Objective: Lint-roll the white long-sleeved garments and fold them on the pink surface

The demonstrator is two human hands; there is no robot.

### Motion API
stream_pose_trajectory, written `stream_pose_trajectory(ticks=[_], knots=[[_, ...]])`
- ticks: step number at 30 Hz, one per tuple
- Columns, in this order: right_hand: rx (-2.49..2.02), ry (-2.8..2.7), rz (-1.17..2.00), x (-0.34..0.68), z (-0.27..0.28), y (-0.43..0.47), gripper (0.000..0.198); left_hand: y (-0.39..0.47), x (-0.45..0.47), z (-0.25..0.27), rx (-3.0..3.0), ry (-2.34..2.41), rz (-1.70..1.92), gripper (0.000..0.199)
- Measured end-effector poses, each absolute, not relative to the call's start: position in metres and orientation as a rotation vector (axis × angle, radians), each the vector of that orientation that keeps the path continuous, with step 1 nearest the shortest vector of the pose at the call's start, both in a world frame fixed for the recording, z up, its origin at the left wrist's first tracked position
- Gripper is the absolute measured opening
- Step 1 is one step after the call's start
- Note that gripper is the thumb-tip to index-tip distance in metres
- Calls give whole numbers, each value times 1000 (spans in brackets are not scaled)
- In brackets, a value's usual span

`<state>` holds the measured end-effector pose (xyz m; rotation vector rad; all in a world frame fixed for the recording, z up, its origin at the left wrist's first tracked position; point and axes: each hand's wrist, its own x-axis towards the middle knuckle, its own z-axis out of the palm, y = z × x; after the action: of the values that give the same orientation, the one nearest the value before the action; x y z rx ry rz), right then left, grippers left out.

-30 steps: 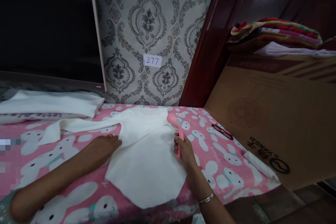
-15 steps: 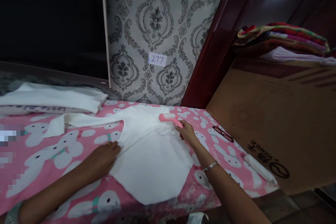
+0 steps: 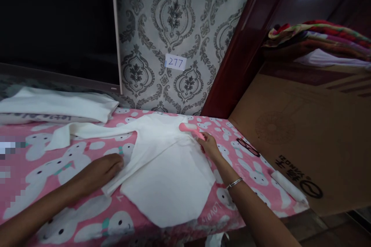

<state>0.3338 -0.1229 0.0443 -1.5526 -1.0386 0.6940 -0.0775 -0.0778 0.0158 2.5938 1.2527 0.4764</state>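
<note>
A white long-sleeved top [image 3: 168, 177] is spread on the pink rabbit-print cover [image 3: 95, 154]. One sleeve stretches out to the left, while the other is folded across the body, its cuff pointing to the lower left. My right hand [image 3: 209, 146] is closed around the handle of a pink lint roller [image 3: 188, 127], whose head is over the upper right of the top. Beside the folded sleeve is my left hand [image 3: 107, 168], its fingers curled in. Whatever those fingers hold, if anything, is hidden.
Folded white cloth [image 3: 55, 102] lies at the back left under a dark screen [image 3: 58, 23]. On the right are glasses [image 3: 247, 147], a white roll [image 3: 289, 187] and a large cardboard box [image 3: 313, 123] with folded fabrics [image 3: 315, 40] on top.
My left hand has moved left off the edge of the top, its fingers curling, and the cuff of the folded sleeve now shows. The lint roller stays in nearly the same place.
</note>
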Motion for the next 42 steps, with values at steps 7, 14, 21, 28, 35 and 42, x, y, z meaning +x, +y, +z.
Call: stream_pose_trajectory(ticks=[7, 14, 21, 28, 35, 42], knots=[[-1578, -1057, 667, 333, 49, -126, 36, -82, -65, 26, 2374, 1379, 145, 25], [-1569, -1085, 680, 331, 38, -129, 41, -83, -71, 31, 2301, 1415, 365, 27], [-1625, -1088, 647, 334, 49, -133, 41, -56, -89, 38, 2361, 1606, 279, 30], [-1630, -1191, 625, 329, 50, -127, 40, -71, -27, 29, 2878, 1042, 404, 45], [-1783, -1522, 528, 301, 35, -102, 13, -81, -18, -32, 2952, 1018, 333, 62], [-1771, -1500, 492, 279, 43, -46, 11, -91, -22, -30, 2963, 1033, 396, 59]])
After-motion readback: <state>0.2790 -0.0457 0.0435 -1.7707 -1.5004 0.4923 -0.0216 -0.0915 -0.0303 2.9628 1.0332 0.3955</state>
